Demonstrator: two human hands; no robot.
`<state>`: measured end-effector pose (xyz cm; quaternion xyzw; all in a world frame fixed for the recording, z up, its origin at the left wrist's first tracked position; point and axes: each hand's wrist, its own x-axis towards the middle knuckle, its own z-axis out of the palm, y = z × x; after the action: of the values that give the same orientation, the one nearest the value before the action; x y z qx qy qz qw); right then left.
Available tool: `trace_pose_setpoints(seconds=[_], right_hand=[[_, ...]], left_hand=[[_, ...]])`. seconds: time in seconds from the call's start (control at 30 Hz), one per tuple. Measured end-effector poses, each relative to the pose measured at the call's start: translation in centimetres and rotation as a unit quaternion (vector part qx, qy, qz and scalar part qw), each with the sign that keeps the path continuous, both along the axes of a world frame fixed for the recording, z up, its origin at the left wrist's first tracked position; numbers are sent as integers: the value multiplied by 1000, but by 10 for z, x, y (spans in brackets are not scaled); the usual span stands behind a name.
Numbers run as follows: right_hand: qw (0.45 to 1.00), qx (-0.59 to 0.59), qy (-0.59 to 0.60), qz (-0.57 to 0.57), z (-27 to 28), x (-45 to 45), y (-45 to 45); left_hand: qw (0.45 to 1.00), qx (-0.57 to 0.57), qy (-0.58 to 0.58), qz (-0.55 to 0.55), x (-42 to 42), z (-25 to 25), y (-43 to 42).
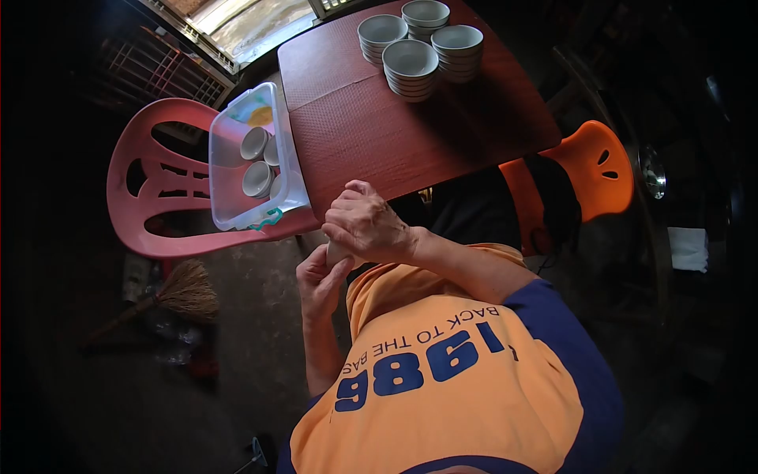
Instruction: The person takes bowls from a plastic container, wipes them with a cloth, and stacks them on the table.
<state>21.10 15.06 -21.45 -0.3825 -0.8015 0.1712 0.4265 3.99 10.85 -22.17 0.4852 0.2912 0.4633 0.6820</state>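
Both my hands meet just off the near left corner of the red-brown table (359, 134), in front of my yellow shirt. Between them is a small white object (338, 253), mostly covered by my fingers, so its kind is unclear. My left hand (320, 278) grips it from below, thumb against its side. Over its top, my right hand (362, 225) is closed with curled fingers. Beyond the hands, on the far part of the table, stand several stacks of white bowls (410, 67).
A clear plastic tub (296, 178) with several small white cups (257, 179) rests on a pink chair (126, 201) left of the table. An orange chair (604, 170) stands at the right. A straw broom (185, 291) lies on the dark floor at the left.
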Motion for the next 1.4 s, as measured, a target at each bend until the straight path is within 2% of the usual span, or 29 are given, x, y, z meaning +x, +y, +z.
trace_pose_setpoints(seconds=[0.03, 0.07, 0.1, 0.13, 0.2, 0.3, 0.37, 0.4, 0.43, 0.47, 0.5, 0.6, 0.7, 0.77, 0.8, 0.83, 0.87, 0.9, 0.97, 1.0, 1.03, 1.07, 1.13, 1.2, 1.23, 1.27, 1.3, 1.33, 1.4], right_hand=[[992, 120, -14, -28, -19, 0, 9], [991, -83, 103, 35, -19, 6, 12], [931, -281, 214, 94, -20, 14, 14], [783, -505, 328, 155, -25, 24, 19], [767, -498, 382, 131, -36, 18, 15], [748, -491, 435, 98, -39, 18, 20], [827, -422, 361, 84, -25, 21, 23], [878, -391, 272, 47, -12, 24, 21], [878, -393, 271, 48, -19, 20, 23], [987, -92, 132, -19, -28, 12, 26], [971, 222, -23, -85, -37, 7, 28], [993, 100, -63, -1, 8, 8, 5], [988, 154, -15, -5, -6, 6, 10], [975, 204, 79, -42, -32, 2, 28], [953, -135, 261, 67, -44, 13, 26], [778, -453, 402, 166, -32, 24, 21], [753, -465, 447, 133, -25, 17, 14], [753, -465, 446, 133, -23, 17, 14], [863, -366, 343, 68, -22, 18, 13], [975, -113, 186, 33, -21, 17, 16], [989, 149, 11, -4, -16, 14, 18], [993, 115, -3, 33, -3, 11, 10], [990, 135, 10, 27, -5, 9, 10], [987, 148, 57, 27, -24, 12, 19], [955, -169, 227, 90, -19, 21, 17], [795, -463, 365, 140, -14, 28, 15], [729, -489, 461, 128, -29, 18, 14], [730, -489, 460, 128, -31, 12, 15], [693, -456, 558, 6, -34, 6, 16]], left_hand=[[1000, -20, 17, 3, 0, 3, -2], [999, -40, 33, 7, 0, 5, -3], [999, -38, 32, 7, 1, 5, -4], [999, -41, -7, 4, 1, 5, -4], [998, -45, -48, 1, 0, 4, -2], [999, -29, 2, -41, -3, 9, 4], [999, -24, 44, -17, 9, 33, 7], [999, -25, 44, -16, 7, 30, 8], [996, -16, 83, -21, 3, 24, 9], [992, -8, 122, -25, 1, 22, 10], [992, -8, 122, -23, 2, 21, 9], [994, -28, 103, -10, 9, 19, 3], [987, 41, 156, 4, 10, 19, 1], [996, 10, 87, 15, 7, 21, 2], [996, 11, 86, 13, 7, 19, 2], [1000, 5, 6, 21, 6, 15, 2], [997, -1, -74, 30, 6, 11, 3], [997, 0, -75, 30, 6, 9, 4], [1000, 11, -20, 21, 6, 7, 5], [1000, 10, -19, 21, 7, 8, 4], [996, 27, 85, 8, 10, 11, 3], [981, 44, 187, -6, 12, 12, 2], [981, 38, 190, -4, 12, 9, 1], [997, 54, 46, 13, 8, 8, 1], [999, 36, -2, 13, 3, 3, 0], [999, 39, -2, 15, 1, -3, 1], [997, 34, -61, 12, 0, -10, 2], [992, 28, -121, 8, 3, -8, 3], [996, 4, -83, 15, 8, 0, 3]])
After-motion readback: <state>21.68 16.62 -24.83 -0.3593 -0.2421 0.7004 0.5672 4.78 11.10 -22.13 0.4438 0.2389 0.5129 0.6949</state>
